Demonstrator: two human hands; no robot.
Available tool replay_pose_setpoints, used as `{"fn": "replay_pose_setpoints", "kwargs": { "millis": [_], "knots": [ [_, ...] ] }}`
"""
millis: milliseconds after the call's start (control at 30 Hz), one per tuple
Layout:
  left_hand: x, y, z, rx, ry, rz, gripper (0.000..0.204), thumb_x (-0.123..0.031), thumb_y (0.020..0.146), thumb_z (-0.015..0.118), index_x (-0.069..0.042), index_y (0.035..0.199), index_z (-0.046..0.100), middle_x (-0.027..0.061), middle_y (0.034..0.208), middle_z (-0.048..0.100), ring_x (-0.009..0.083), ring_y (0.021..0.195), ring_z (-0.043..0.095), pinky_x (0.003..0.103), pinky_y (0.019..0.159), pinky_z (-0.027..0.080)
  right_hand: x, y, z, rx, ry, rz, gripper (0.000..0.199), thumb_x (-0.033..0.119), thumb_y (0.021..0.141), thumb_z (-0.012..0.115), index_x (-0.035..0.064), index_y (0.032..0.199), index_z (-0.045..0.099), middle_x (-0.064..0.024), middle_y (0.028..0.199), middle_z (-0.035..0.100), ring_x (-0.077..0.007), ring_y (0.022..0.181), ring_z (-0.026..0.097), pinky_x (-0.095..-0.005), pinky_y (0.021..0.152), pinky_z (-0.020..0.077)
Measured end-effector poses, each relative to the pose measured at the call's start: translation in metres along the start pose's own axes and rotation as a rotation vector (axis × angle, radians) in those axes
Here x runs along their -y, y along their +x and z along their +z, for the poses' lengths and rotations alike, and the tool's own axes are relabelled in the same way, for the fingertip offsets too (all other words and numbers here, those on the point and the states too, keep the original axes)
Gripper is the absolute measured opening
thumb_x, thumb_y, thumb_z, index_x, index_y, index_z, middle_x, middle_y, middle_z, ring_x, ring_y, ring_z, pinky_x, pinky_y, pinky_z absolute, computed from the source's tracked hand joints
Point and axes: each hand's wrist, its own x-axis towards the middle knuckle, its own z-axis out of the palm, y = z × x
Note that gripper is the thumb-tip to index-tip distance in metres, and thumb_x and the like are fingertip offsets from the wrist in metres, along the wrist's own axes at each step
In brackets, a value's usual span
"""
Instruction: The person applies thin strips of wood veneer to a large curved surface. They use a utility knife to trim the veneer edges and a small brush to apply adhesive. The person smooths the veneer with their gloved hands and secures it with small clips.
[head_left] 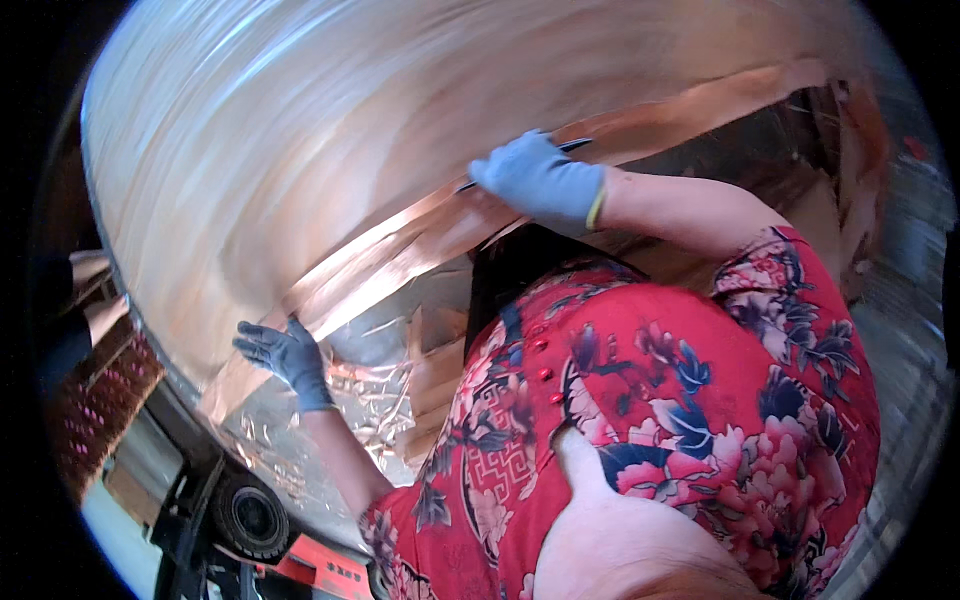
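Observation:
A large pale brown sheet (330, 130), like wood veneer, fills the upper part of the head view, streaked by motion. Along its near side runs a long strip (375, 275) of the same material with ragged edges. My right hand (540, 178), in a light blue glove, is closed round a thin dark tool (575, 145) above this strip. Both ends of the tool stick out from the fist; its exact kind cannot be made out. My left hand (285, 360), in a grey-blue glove, lies at the sheet's near left part with fingers stretched out and holds nothing.
Torn scraps (375, 400) litter the floor below the strip, beside some flat brown pieces (435, 375). A black wheel (252, 515) and a red panel (330, 568) stand at lower left. A brown stack with pink spots (105, 410) is at far left.

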Motion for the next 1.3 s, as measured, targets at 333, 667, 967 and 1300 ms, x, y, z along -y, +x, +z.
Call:
{"fn": "replay_pose_setpoints", "kwargs": {
  "millis": [333,667,967,1300],
  "knots": [
    [-0.195,0.063,-0.077,0.122,-0.272,0.114,0.083,-0.045,0.085,0.044,0.006,0.138,0.006,0.0245,0.145,0.002,0.0411,0.134,0.000,0.048,0.108,0.001,-0.006,0.090,-0.082,0.047,-0.047,-0.130,0.009,0.019,0.078,0.055,0.0135,0.083,0.060,-0.0071,0.072,0.066,-0.0217,0.062,0.065,-0.0399,0.039,0.0399],
    [-0.088,0.003,-0.054,0.048,-0.165,0.293,0.079,-0.042,0.086,0.044,0.005,0.138,0.007,0.0229,0.146,0.003,0.0365,0.135,0.002,0.045,0.109,0.001,0.034,0.009,-0.072,0.127,0.063,-0.115,0.022,0.022,0.071,0.063,0.0084,0.088,0.058,-0.0105,0.078,0.067,-0.0248,0.068,0.066,-0.0431,0.045,0.0446],
    [-0.079,-0.023,-0.007,0.057,-0.103,0.294,0.079,-0.042,0.087,0.042,0.004,0.139,0.004,0.0231,0.146,0.002,0.0401,0.134,0.002,0.047,0.109,0.003,-0.055,-0.078,0.001,-0.054,-0.040,0.021,0.006,0.018,0.078,0.053,0.0123,0.080,0.054,-0.0084,0.066,0.061,-0.0233,0.057,0.063,-0.0374,0.044,0.0463],
    [-0.292,0.025,-0.098,-0.015,-0.338,0.306,0.083,-0.038,0.085,0.049,0.004,0.139,0.002,0.0204,0.146,0.009,0.0481,0.131,0.002,0.054,0.107,0.008,-0.119,-0.016,-0.045,0.011,0.004,-0.037,0.008,0.019,0.078,0.053,0.0116,0.081,0.055,-0.0077,0.068,0.063,-0.0234,0.061,0.064,-0.0389,0.045,0.0452]
  ]
}}
